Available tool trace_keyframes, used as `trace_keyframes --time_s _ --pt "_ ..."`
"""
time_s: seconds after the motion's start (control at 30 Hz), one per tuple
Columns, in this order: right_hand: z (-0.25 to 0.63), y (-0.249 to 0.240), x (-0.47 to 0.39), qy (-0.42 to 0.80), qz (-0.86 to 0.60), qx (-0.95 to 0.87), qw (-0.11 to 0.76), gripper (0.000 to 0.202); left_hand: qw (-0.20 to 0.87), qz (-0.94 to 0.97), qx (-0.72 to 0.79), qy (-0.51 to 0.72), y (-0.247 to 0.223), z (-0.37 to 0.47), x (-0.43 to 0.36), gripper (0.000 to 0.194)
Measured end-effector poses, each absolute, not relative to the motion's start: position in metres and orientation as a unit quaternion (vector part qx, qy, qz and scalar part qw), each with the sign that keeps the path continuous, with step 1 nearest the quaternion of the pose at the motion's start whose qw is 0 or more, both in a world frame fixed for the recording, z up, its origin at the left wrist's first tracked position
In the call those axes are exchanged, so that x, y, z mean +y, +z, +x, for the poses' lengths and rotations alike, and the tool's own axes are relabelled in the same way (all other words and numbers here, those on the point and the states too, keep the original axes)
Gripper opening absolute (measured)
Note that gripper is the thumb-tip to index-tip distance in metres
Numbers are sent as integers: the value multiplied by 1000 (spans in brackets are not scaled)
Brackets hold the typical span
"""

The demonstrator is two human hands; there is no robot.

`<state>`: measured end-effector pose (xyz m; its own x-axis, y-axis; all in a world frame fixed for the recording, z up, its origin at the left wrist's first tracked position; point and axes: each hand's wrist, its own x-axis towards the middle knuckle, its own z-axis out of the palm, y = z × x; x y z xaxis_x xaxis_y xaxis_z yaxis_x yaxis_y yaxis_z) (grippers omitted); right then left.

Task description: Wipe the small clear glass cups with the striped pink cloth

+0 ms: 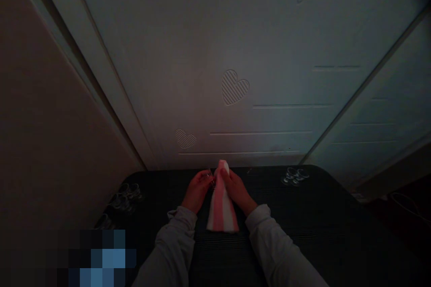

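Over the middle of the dark table, my left hand (197,190) is closed on a small clear glass (212,178), of which only a part shows between the hands. My right hand (237,189) grips a pink-and-white striped cloth (221,208) near its top, thumb lying over it. The cloth touches or nearly touches the glass on its right side, and its lower end hangs down toward me. Fingers and cloth hide most of the glass.
Two small stemmed glasses (292,176) stand at the table's right rear. Several similar glasses (124,197) are grouped along the left edge. Behind the dark table (283,224) rises a pale panel (188,76) with carved hearts; a wall (43,121) is at left.
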<state>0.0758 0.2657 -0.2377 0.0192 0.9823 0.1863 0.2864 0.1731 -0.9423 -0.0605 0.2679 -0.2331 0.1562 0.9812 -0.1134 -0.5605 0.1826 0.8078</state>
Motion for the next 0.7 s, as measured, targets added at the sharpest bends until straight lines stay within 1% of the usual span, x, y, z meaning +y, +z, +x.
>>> trace_keyframes --time_s 0.2,0.7 --pt "76 -240 266 369 -536 -588 480 45 696 319 333 550 -232 -61 267 24" --pt "76 -239 266 368 -541 -585 479 46 695 321 313 562 -236 -60 269 26"
